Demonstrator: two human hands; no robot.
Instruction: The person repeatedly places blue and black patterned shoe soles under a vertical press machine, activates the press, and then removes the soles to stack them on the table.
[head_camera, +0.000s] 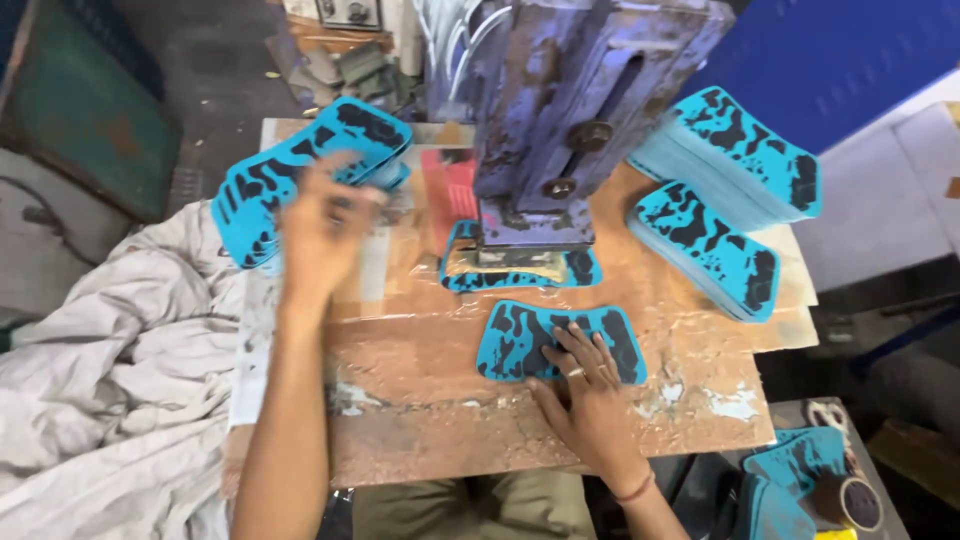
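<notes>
Worn brown bench (420, 390) under you: your right hand (585, 385) lies flat, fingers spread, on the turquoise patterned piece (510, 340), while your left hand (320, 225) hovers blurred, grip unclear, by the left stack (260, 190).

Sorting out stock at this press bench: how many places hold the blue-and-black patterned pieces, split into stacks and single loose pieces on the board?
Stacks of patterned pieces: 3, left stack under the left hand, far right stack, near right stack.
Single pieces: 2, one under the press, one under the right hand.
Total: 5
</notes>
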